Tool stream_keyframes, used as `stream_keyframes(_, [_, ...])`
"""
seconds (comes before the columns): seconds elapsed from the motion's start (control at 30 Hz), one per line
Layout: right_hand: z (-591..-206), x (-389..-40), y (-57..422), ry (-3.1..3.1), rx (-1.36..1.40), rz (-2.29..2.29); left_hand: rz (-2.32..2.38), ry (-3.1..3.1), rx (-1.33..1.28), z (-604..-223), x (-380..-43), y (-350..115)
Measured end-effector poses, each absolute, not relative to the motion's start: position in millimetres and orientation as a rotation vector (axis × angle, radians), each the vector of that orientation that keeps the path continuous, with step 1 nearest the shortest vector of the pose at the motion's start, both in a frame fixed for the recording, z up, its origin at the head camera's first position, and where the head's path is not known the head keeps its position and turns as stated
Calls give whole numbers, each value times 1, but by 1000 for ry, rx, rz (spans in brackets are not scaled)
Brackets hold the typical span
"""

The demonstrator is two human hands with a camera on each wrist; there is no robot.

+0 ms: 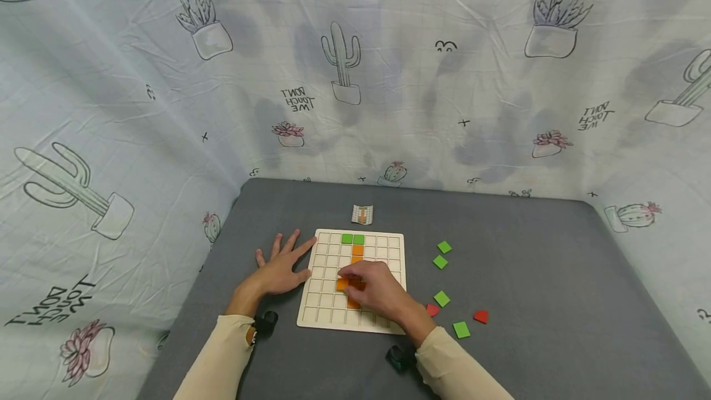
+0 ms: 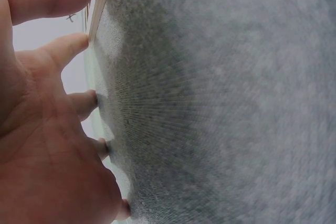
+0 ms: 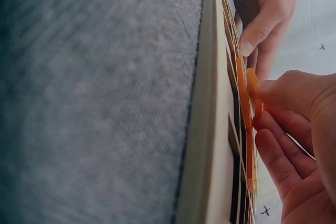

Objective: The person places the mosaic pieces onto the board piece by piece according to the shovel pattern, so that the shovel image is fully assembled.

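Note:
A pale wooden grid board (image 1: 324, 313) lies on the grey table, with two green tiles (image 1: 347, 239) in its top row and orange tiles (image 1: 358, 250) in a column below. My right hand (image 1: 378, 289) is over the board's middle. Between its thumb and fingers it pinches an orange square tile (image 3: 252, 81), tilted against the other orange tiles in the right wrist view. My left hand (image 1: 279, 271) lies at the board's left side, fingers spread. Its thumb and index fingertip touch the board's edge (image 2: 100, 11). The right hand hides part of the orange column.
Several loose green tiles (image 1: 441, 299) lie right of the board, near two red pieces (image 1: 481, 316). Beyond the board's far edge is a small printed pattern card (image 1: 362, 215). A cactus-print cloth (image 1: 400, 79) hangs behind and beside the table (image 1: 528, 264).

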State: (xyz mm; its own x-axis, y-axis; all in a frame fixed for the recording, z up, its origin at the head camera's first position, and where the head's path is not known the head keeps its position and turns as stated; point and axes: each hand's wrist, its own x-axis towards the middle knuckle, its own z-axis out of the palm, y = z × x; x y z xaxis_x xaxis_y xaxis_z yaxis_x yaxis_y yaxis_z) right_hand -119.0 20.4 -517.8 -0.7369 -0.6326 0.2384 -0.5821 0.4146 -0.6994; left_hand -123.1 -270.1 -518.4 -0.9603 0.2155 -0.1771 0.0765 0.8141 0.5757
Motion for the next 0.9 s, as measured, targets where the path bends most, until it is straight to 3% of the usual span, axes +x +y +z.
stream_keyframes(0.9, [-512, -117, 17, 2637, -1150, -1097, 813, 2741, 199, -503, -120, -264])
